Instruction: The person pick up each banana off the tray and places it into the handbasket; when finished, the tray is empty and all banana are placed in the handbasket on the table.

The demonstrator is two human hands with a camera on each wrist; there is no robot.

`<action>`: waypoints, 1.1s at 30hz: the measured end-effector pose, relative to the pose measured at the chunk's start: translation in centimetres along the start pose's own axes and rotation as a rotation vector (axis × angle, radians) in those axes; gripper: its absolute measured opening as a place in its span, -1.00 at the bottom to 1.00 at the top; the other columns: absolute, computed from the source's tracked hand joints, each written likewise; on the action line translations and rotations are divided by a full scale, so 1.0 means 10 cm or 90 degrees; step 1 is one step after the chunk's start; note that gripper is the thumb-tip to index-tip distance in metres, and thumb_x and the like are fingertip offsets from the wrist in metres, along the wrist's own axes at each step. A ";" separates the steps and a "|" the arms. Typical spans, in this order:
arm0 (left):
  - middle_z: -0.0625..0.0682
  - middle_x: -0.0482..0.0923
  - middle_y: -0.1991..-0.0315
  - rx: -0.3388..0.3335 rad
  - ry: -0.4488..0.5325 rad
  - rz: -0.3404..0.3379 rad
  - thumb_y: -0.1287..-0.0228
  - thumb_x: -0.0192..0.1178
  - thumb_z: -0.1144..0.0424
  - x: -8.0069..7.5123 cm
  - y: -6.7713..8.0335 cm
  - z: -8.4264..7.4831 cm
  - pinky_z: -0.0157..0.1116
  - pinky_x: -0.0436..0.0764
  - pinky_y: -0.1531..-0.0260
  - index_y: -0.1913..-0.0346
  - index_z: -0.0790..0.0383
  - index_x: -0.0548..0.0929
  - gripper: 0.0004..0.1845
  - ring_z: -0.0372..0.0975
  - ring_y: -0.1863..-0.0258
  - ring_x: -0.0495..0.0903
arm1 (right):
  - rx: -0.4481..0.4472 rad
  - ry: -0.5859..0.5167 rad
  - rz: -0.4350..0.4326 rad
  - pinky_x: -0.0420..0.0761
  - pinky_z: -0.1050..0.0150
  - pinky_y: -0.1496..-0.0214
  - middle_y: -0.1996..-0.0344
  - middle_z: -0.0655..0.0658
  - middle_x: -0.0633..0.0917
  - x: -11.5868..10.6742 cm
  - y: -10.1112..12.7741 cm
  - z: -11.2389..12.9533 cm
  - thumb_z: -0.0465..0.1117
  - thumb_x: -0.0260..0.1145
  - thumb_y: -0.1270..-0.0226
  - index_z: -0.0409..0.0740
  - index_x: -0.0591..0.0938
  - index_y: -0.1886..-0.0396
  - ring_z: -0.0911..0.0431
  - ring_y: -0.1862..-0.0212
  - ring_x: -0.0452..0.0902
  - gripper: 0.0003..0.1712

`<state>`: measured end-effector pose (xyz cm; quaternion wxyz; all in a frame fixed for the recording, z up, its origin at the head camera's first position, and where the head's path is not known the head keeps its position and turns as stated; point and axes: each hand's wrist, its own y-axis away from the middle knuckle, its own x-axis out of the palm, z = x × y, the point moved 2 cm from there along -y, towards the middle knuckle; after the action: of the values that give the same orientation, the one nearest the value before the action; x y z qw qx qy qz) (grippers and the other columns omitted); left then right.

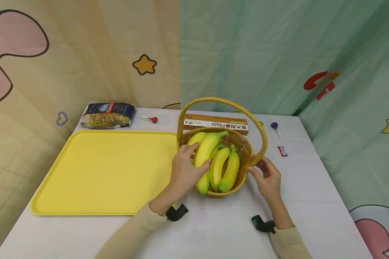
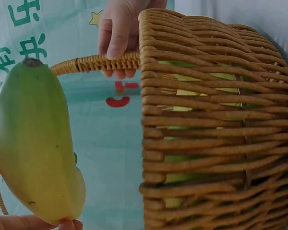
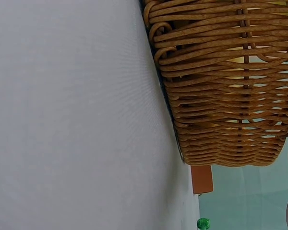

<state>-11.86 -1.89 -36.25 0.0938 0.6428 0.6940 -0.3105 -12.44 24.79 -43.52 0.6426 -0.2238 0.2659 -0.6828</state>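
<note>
I see my left hand point(image 1: 184, 172) gripping a banana point(image 1: 205, 151) in the basket point(image 1: 243, 145) mid-table point(image 1: 311, 201). My right hand point(image 1: 268, 178), at the basket's 3 o'clock, seems to pinch the handle base. A tray point(image 1: 103, 172) sits at its 9 o'clock.

Bananas point(image 1: 215, 163) yellow with green tips; one in left wrist view point(image 2: 36, 143) greener. Wicker basket point(image 1: 243, 144) tan-brown weave. Tray point(image 1: 100, 172) plain bright yellow. Table point(image 1: 311, 194) white. Pasta bag point(image 1: 108, 115) dark blue with red label stripe. Pasta box point(image 1: 215, 123) brown, white band. Lollipops: red point(image 1: 153, 119), purple point(image 1: 274, 125). Backdrop beige left, mint green right point(image 1: 262, 54), yellow stars point(image 1: 144, 65), pink blobs outlined black. Sleeves point(image 1: 133, 230) cream.
</note>
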 end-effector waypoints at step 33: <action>0.17 0.51 0.07 0.025 -0.112 0.115 -0.21 0.33 0.13 0.40 0.14 -0.09 -0.17 0.55 0.13 -0.15 0.35 0.61 -0.50 -0.05 0.05 0.48 | 0.025 0.049 -0.004 0.58 0.43 -0.08 0.07 -0.16 0.69 -0.04 0.06 0.05 -0.68 0.32 -0.06 -0.67 0.49 -0.03 0.18 -0.02 0.61 -0.53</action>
<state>-10.92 1.95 -38.07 0.1693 0.6747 0.6158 -0.3699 -11.64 25.12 -43.53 0.6340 -0.1855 0.2759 -0.6982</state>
